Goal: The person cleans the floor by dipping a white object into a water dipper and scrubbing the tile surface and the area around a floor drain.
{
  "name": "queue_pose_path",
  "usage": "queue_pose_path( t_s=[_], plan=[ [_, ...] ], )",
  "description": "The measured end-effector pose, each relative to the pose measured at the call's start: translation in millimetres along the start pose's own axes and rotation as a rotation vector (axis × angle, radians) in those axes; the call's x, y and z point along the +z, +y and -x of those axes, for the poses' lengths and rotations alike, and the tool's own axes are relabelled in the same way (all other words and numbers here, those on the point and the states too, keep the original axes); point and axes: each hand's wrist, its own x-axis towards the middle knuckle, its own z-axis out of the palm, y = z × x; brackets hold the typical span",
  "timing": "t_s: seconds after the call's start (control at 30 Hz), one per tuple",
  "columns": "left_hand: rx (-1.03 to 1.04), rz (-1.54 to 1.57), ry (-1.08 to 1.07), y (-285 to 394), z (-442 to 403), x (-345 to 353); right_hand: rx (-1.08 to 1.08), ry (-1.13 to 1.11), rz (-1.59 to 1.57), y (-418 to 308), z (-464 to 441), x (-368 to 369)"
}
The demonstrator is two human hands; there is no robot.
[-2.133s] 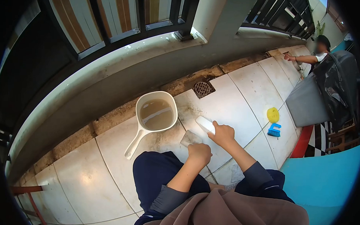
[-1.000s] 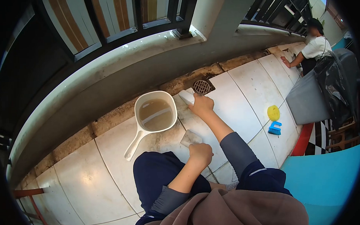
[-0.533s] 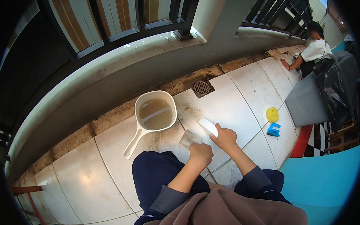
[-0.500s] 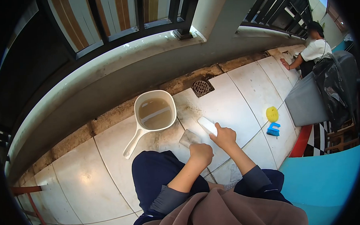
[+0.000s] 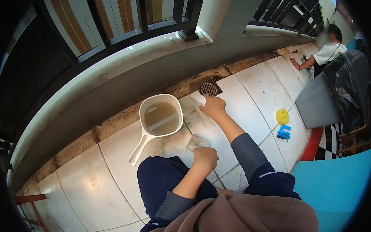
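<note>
My left hand (image 5: 206, 158) is closed on a flat, dirty grey-white piece (image 5: 198, 142), perhaps a cloth or pad, low over the tiles. My right hand (image 5: 213, 106) reaches forward beside the round floor drain (image 5: 208, 89). Its fingers are closed on a white oblong object (image 5: 198, 98), which lies along the tile edge and is mostly hidden by the hand. To the left stands a white dipper (image 5: 139, 149) holding murky water, its handle pointing toward me. Dark grime (image 5: 192, 115) marks the tile between dipper and right arm.
A yellow sponge (image 5: 282, 116) and a blue brush (image 5: 283, 132) lie on the right-hand tiles. Beyond them stands a grey bin (image 5: 318, 105) with a black bag. Another person (image 5: 328, 53) crouches at the far right, one hand on the floor. A low wall (image 5: 123, 83) runs along the front.
My right hand has moved forward and slightly left with the white object, from the middle of the tile to the drain's edge. My left hand has barely moved.
</note>
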Motion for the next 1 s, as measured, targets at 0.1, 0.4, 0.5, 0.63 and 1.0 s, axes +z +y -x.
queue_pose_path(
  t_s=[0.1,0.4,0.5,0.63,1.0],
  plan=[
    [-0.007,-0.006,-0.001,2,2,-1,-0.018,-0.001,0.015,33,45,18],
    [0.025,0.003,-0.024,12,2,2,-0.003,0.035,-0.007,71,117,42],
    [0.028,-0.006,-0.020,9,0,2,0.002,0.067,-0.026,50,74,34],
    [0.014,-0.014,-0.034,8,0,0,0.001,0.081,-0.036,32,37,27],
    [0.015,-0.004,0.004,7,4,0,0.004,0.060,-0.043,90,154,61]
  ],
)
